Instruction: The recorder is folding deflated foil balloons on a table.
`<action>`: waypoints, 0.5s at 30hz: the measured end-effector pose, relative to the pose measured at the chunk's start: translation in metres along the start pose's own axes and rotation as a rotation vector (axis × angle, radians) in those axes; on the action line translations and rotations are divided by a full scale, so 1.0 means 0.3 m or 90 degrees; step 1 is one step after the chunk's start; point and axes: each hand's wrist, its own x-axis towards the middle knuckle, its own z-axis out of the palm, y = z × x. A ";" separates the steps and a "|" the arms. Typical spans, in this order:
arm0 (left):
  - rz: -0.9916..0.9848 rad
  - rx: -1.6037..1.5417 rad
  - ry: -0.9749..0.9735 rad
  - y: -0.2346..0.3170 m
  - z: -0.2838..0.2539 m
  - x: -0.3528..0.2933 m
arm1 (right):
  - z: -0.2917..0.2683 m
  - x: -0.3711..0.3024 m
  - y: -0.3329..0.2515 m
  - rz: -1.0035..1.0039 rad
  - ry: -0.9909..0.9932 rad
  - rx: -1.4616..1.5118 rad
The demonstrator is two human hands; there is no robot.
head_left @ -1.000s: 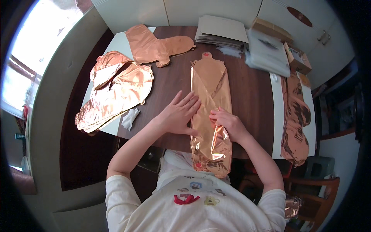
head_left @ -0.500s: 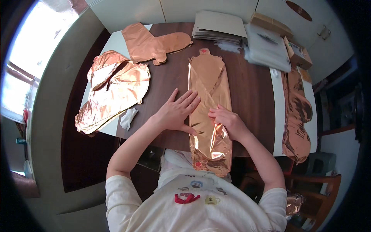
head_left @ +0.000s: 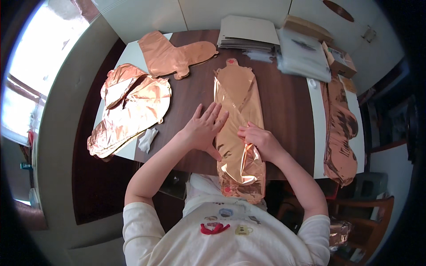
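A rose-gold foil balloon, folded into a long flat strip, lies lengthwise in front of me. Its lower end hangs over the table's near edge toward my lap. Across its left side my left hand rests flat with fingers spread. My right hand has its fingers curled and pinched on the foil at the strip's right-hand middle, where a shiny crease runs down from them. The fingertips partly hide what they grip.
More rose-gold foil balloons lie flat at the left, back left and right edge. A crumpled white tissue sits near my left forearm. Grey-white sheets, clear plastic bags and a small carton line the back.
The view has tilted slightly, shifting the table in the picture. Both hands stay in nearly the same place on the foil; my left thumb sits slightly nearer the strip's left edge.
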 end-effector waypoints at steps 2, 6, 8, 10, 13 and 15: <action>-0.004 0.003 -0.003 0.000 -0.005 0.011 | -0.001 0.000 0.000 0.001 0.001 0.004; -0.066 0.023 -0.030 -0.017 -0.015 0.045 | 0.001 0.000 0.002 0.002 0.002 0.001; -0.084 0.025 -0.031 -0.038 -0.016 0.063 | 0.003 0.002 0.004 0.002 0.003 0.000; -0.098 0.044 -0.029 -0.067 -0.010 0.080 | -0.005 0.006 -0.004 0.000 -0.001 0.001; -0.117 0.048 -0.041 -0.094 -0.013 0.109 | -0.010 0.005 -0.006 0.005 -0.001 0.001; -0.120 0.049 -0.020 -0.105 -0.006 0.117 | -0.006 0.003 -0.003 0.007 0.006 -0.001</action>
